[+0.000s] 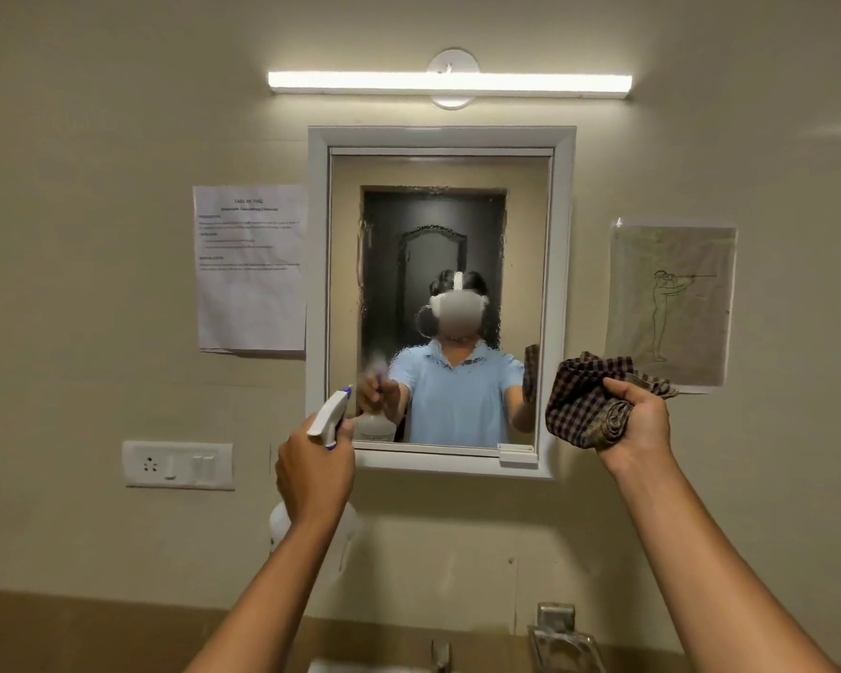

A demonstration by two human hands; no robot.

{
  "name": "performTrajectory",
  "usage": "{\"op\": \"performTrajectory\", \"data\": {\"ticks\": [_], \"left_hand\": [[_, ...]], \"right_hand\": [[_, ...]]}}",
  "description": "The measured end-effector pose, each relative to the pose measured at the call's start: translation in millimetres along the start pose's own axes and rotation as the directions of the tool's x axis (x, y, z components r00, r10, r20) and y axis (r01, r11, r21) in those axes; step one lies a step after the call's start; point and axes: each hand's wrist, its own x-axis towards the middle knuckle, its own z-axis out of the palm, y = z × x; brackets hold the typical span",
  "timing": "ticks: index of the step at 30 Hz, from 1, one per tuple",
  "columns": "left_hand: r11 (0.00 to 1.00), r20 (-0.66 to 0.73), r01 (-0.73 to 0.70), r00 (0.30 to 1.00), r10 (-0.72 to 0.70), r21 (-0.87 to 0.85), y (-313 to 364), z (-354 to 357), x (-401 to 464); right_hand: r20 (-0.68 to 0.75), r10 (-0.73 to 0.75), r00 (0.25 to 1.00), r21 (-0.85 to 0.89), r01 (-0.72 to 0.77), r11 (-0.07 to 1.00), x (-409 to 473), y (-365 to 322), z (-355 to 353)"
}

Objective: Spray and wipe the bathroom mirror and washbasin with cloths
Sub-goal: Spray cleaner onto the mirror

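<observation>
1. My left hand (314,471), lower centre-left of the frame, has its grip wrapped round the spray bottle (331,417), nozzle aimed at the mirror (440,235).
2. My right hand (639,425), centre-right, has its grip bunched round a checked cloth (586,398).
3. The mirror hangs at centre, its glass wet and streaked.
4. A tap (440,655) shows at the bottom edge.

text: none legible | paper sheet (251,267) left of mirror (440,303) – print too blurred

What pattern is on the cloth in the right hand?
A dark brown and cream check; the cloth shows clearly in the head view.
</observation>
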Motion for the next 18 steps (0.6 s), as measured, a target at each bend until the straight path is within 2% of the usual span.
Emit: {"op": "performTrajectory", "data": {"ticks": [10, 18], "left_hand": [[0.997, 0.011, 0.069, 0.998, -0.069, 0.02, -42.3, -26.6, -3.1], [1.0, 0.143, 0.027, 0.989, -0.027, 0.006, -41.4, -7.3, -38.9]], "right_hand": [[-0.039, -0.047, 0.998, -0.027, 0.046, 0.999, -30.3, -2.5, 1.8], [-0.114, -0.086, 0.99, -0.044, 0.081, 0.996, -58.1, 0.4, -4.7]]}}
